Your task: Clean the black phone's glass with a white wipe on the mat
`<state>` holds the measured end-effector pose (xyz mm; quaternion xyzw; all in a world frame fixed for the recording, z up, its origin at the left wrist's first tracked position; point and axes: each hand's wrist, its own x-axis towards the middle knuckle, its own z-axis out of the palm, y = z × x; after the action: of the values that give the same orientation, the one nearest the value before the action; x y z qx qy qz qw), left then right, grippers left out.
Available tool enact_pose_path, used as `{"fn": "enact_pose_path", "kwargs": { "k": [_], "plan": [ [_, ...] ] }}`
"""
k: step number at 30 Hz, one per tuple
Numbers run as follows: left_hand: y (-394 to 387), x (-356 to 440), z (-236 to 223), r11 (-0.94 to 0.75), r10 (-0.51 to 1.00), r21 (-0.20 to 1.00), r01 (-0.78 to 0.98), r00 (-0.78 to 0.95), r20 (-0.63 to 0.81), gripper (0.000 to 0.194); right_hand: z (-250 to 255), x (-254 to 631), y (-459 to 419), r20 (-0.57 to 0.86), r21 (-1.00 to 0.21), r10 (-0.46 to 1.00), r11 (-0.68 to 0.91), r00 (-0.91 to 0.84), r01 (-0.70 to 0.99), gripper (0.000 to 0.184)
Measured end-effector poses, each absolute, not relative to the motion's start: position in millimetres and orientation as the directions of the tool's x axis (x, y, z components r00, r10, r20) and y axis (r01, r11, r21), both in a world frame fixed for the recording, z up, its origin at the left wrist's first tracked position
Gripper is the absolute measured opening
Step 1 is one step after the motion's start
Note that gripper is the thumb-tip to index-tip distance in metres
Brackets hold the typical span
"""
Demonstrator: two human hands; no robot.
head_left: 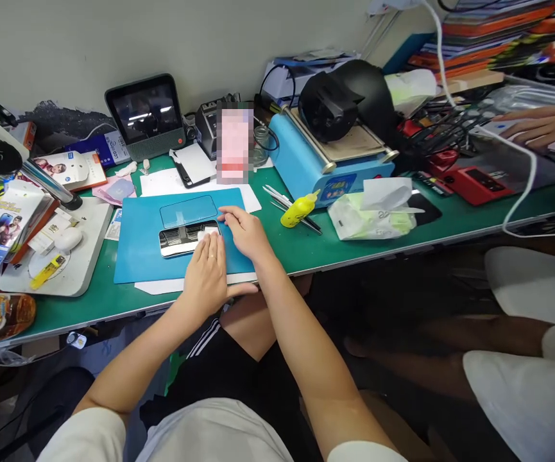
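A phone [177,240] with a dark, reflective screen lies face up on a blue mat [133,256]. My left hand [207,273] lies flat over the phone's right half, fingers stretched out and thumb spread to the right. Under its fingertips a small white wipe [206,230] is pressed on the screen. My right hand [244,232] has bent fingers against the phone's right end; its exact fingertip contact is partly hidden. Just behind the phone lies a clear, dark-edged screen glass [190,210] with a pale tab at its front edge.
Right of the mat are a yellow bottle [300,208], thin tools, a pack of tissues [373,215] and a blue machine [328,160]. A smart display [145,119] stands behind. Boxes and a microscope stand [51,183] fill the left. Another person's hand [541,127] is far right.
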<state>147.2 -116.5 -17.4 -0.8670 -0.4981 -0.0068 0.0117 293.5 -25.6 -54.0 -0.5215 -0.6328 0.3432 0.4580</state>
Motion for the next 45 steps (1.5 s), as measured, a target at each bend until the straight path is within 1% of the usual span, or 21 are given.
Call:
{"fn": "enact_pose_path", "kwargs": {
  "k": [3,5,8,10,12,14,21,23,27,30,32,34,37,39,41,45],
  "plan": [
    [-104.1,152.4,-13.2,-0.473,0.881,-0.006,0.881,0.473,-0.005,0.117,-54.4,294.0,-26.6,0.217,-0.911,0.975,0.217,-0.038,0.35,0.037],
    [-102.7,155.0,-11.3,-0.454,0.891,-0.019,0.891,0.453,-0.028,0.121,-53.9,293.9,-27.5,0.208,-0.909,0.977,0.207,-0.038,0.362,0.038],
    [-107.4,154.2,-10.5,-0.477,0.878,-0.003,0.879,0.477,-0.032,0.126,-53.4,293.5,-27.8,0.204,-0.9,0.978,0.206,-0.047,0.383,0.038],
    [-105.8,153.3,-10.2,-0.486,0.874,0.014,0.874,0.486,-0.017,0.125,-53.8,293.4,-27.4,0.213,-0.9,0.976,0.214,-0.044,0.38,0.037],
    [-100.0,154.2,-9.6,-0.472,0.881,0.022,0.881,0.472,0.001,0.119,-54.2,293.2,-26.7,0.225,-0.902,0.974,0.219,-0.027,0.372,0.035],
    [-96.4,156.3,-9.4,-0.454,0.891,0.012,0.891,0.454,0.005,0.115,-53.8,292.8,-25.9,0.227,-0.905,0.974,0.214,-0.008,0.368,0.034],
    [-103.7,153.6,-10.6,-0.506,0.862,-0.032,0.862,0.507,0.01,0.114,-47.2,291.9,-21.6,0.206,-0.922,0.979,0.191,0.007,0.338,0.034],
    [-100.1,156.1,-11.0,-0.494,0.869,-0.039,0.868,0.495,0.016,0.114,-47.6,292.6,-21.8,0.216,-0.919,0.976,0.201,0.006,0.338,0.035],
    [-105.9,159.2,-13.3,-0.459,0.888,-0.038,0.888,0.46,0.021,0.121,-50.2,293.1,-23.2,0.21,-0.921,0.978,0.197,0.002,0.336,0.035],
    [-112.7,157.9,-13.1,-0.478,0.878,-0.015,0.878,0.478,0.012,0.128,-51.5,293.2,-23.6,0.203,-0.924,0.979,0.19,0.002,0.331,0.035],
    [-110.4,157.9,-11.3,-0.465,0.885,-0.004,0.885,0.465,0.001,0.127,-51.7,293.7,-23.7,0.217,-0.925,0.976,0.207,-0.004,0.319,0.035],
    [-106.6,159.3,-9.7,-0.438,0.899,-0.003,0.899,0.438,0.005,0.119,-51.5,294.2,-24.0,0.228,-0.928,0.974,0.219,-0.005,0.302,0.035],
    [-109.4,161.2,-9.8,-0.423,0.906,-0.014,0.906,0.422,-0.007,0.12,-51.3,294.1,-24.2,0.216,-0.936,0.976,0.202,0.015,0.287,0.038],
    [-113.2,161.4,-10.4,-0.437,0.9,-0.018,0.899,0.437,-0.011,0.123,-51.6,293.4,-24.1,0.206,-0.939,0.978,0.19,0.024,0.288,0.045],
    [-111.8,161.9,-10.0,-0.442,0.897,-0.015,0.897,0.442,-0.012,0.121,-52.3,292.6,-24.2,0.218,-0.934,0.976,0.201,0.026,0.294,0.052],
    [-101.1,164.6,-7.4,-0.381,0.925,-0.026,0.924,0.38,-0.022,0.121,-52.2,292.0,-25.2,0.245,-0.93,0.969,0.228,0.025,0.288,0.056]
  ]
}}
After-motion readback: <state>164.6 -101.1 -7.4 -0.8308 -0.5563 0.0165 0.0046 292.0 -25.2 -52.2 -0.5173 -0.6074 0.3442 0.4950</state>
